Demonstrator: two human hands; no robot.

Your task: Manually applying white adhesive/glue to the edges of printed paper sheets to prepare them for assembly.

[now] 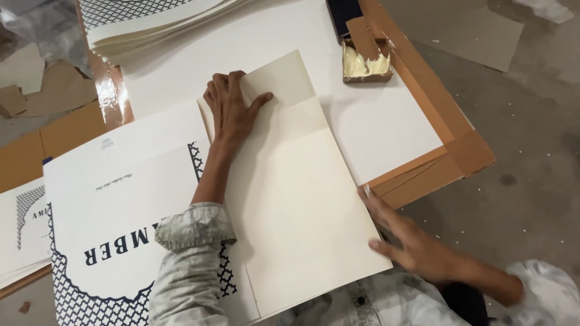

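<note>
A person's left hand (232, 111) presses flat on a cream sheet of card (296, 193), fingers (225, 90) spread apart over the folded flap at its far end, thumb angled out to the right. The card lies in the middle of the bench (386, 127), which is covered in white paper, and overlaps a printed sheet (121, 205) with dark blue lattice pattern and lettering on its left. The right hand (411, 241) rests at the card's near right edge, fingers loosely apart and extended toward the card, touching its edge without gripping; it is blurred. Both arms wear pale mottled sleeves (190, 265).

At the far side of the bench sits a small brown tray of yellowish paste (365, 66), just beside a dark block (344, 12). A stack of patterned sheets (157, 21) lies at the far left. Brown cardboard (447, 157) sticks out beneath the white paper on the right, over a grey concrete floor (531, 151). More printed sheets (24, 223) lie at the left edge.
</note>
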